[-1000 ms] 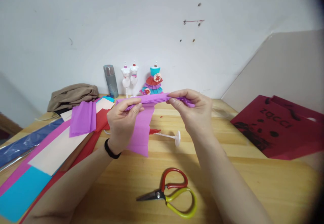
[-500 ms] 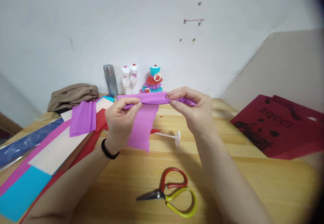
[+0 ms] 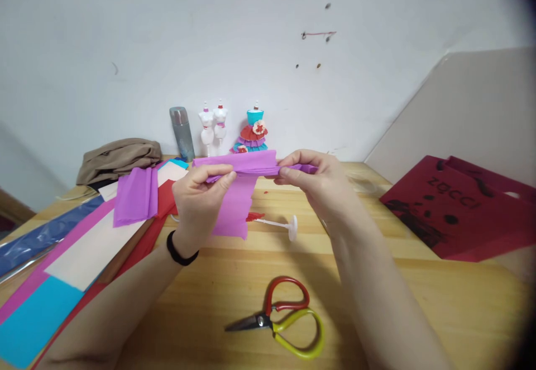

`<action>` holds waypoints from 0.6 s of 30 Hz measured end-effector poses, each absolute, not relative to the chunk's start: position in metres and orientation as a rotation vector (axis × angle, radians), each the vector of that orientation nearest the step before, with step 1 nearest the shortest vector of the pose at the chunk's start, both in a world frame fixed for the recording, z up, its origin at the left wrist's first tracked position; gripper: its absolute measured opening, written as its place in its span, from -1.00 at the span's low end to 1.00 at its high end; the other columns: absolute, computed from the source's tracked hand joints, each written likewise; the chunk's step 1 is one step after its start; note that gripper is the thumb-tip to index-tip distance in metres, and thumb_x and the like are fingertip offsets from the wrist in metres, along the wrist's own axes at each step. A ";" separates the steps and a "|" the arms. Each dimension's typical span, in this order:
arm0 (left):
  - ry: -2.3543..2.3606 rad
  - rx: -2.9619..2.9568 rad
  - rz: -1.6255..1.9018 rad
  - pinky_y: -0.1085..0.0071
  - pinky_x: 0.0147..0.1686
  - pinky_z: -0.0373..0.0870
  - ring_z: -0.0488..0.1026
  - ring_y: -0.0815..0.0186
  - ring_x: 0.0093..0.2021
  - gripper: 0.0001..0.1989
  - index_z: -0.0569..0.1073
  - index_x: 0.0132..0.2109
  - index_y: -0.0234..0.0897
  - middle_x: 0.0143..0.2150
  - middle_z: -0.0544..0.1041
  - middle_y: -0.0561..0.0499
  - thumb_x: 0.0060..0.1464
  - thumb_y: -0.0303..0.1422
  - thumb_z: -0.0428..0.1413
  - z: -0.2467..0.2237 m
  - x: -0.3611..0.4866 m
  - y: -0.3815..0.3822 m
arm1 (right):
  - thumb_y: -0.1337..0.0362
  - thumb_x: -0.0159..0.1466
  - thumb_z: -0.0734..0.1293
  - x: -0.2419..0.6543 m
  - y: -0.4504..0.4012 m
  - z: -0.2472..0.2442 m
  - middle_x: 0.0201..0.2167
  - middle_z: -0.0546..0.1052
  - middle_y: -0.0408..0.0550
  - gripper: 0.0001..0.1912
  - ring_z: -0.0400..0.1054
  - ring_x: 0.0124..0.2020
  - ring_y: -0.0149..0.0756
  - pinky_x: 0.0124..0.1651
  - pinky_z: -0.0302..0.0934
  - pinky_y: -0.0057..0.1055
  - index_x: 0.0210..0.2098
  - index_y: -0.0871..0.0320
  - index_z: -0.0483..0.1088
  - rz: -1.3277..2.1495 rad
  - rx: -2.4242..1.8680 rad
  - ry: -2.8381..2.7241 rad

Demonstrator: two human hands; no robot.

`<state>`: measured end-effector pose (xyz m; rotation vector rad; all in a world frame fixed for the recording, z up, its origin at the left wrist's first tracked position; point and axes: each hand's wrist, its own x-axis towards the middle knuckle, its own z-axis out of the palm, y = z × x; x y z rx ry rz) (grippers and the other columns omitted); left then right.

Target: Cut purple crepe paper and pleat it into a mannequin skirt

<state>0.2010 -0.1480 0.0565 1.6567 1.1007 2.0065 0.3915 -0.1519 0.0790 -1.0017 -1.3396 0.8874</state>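
Observation:
A purple crepe-like strip (image 3: 234, 208) is stretched between my hands above the wooden table, its upper part gathered in narrow folds and a wide flap hanging below. My left hand (image 3: 199, 200) pinches the folds at the left between thumb and forefinger. At the right, my right hand (image 3: 314, 177) pinches the same folds, with a short end sticking out past the fingers. Behind the flap lies a white stand (image 3: 292, 227) on its side with red material at its left end. Red-and-yellow scissors (image 3: 262, 321) rest nearer to me.
Coloured sheets (image 3: 87, 247) and a folded purple piece (image 3: 136, 197) lie at the left. Behind are a brown cloth (image 3: 119, 158), a bottle (image 3: 182, 134), two white dress forms (image 3: 213, 127) and a dressed form (image 3: 253, 133). A red bag (image 3: 456, 211) is at the right.
My right thumb and forefinger have closed further over the folds, and the right hand has shifted slightly. The hanging flap has risen a little and looks narrower.

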 end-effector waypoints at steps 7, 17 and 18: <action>1.133 1.699 1.998 0.43 -0.34 0.49 0.57 0.32 -0.37 -0.95 0.64 -0.39 -0.18 -0.40 0.65 0.07 -0.08 -0.43 0.30 0.055 0.200 -0.152 | 0.31 -0.07 0.47 0.393 -0.149 0.078 -0.54 0.54 -0.12 -0.93 0.42 -0.46 -0.28 -0.31 0.33 -0.28 -0.60 0.06 0.49 0.853 -0.921 -1.289; 0.963 1.513 1.924 0.44 -0.33 0.54 0.58 0.34 -0.41 -0.94 0.63 -0.36 -0.25 -0.43 0.63 0.03 -0.08 -0.42 0.32 0.052 0.204 -0.155 | 0.36 -0.04 0.44 0.393 -0.150 0.076 -0.49 0.53 -0.11 -0.89 0.36 -0.44 -0.26 -0.33 0.27 -0.25 -0.61 0.03 0.47 0.720 -0.878 -1.294; 0.939 1.498 1.924 0.45 -0.34 0.54 0.58 0.35 -0.42 -0.94 0.63 -0.36 -0.25 -0.44 0.63 0.04 -0.08 -0.42 0.32 0.052 0.204 -0.155 | 0.37 -0.04 0.43 0.393 -0.150 0.076 -0.49 0.53 -0.11 -0.89 0.36 -0.44 -0.26 -0.34 0.26 -0.26 -0.61 0.03 0.47 0.710 -0.880 -1.299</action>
